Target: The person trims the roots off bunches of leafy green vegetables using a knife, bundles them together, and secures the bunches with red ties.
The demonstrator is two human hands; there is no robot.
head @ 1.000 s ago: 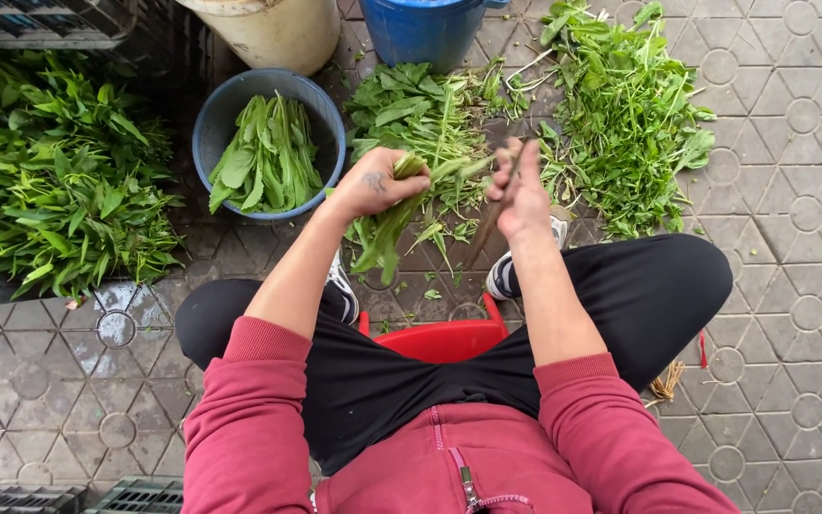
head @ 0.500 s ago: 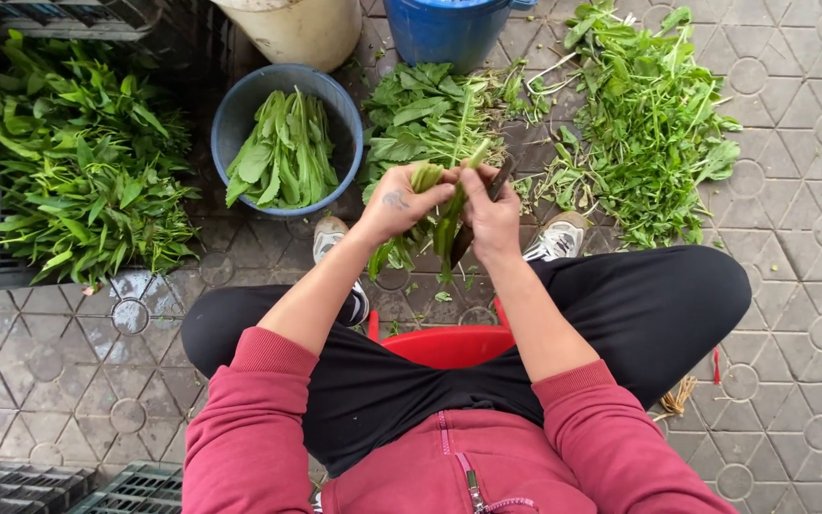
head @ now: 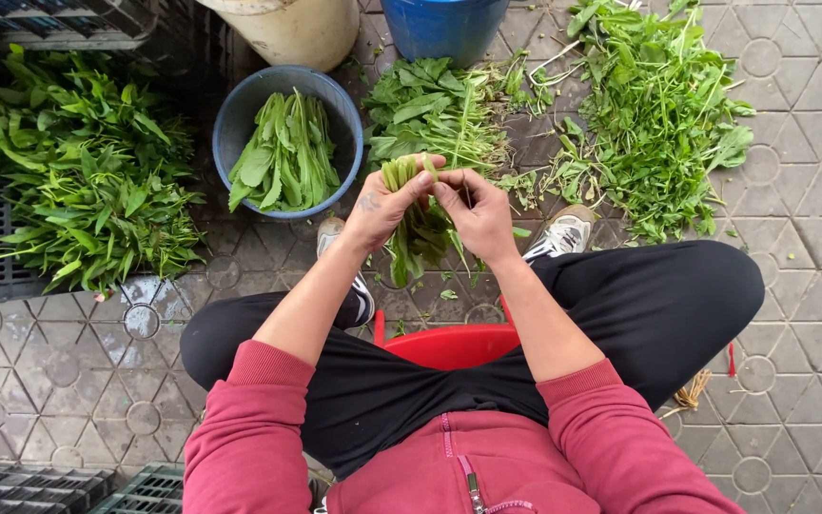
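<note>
- I see both hands meeting over the paved floor (head: pixel 792 314), in front of my knees, each gripping one bunch of leafy stems (head: pixel 416 214).
- My left hand (head: pixel 382 202) is clenched around the bunch from the left, thumb across the cut stem ends at the top.
- My right hand (head: pixel 478 211) pinches the same stems from the right, fingertips touching those of the left.
- The bunch hangs leaf-down between the two white shoes (head: pixel 563 233).
- Just beyond the hands lies a loose heap of greens (head: pixel 430 109); a bigger, scattered pile (head: pixel 658 114) lies to the right.
- A blue bowl (head: pixel 240 114) holding trimmed leaves sits to the left, near the left hand.
- Further left, more greens (head: pixel 88 181) rest on a dark crate.
- A red stool (head: pixel 449 345) shows between my legs.
</note>
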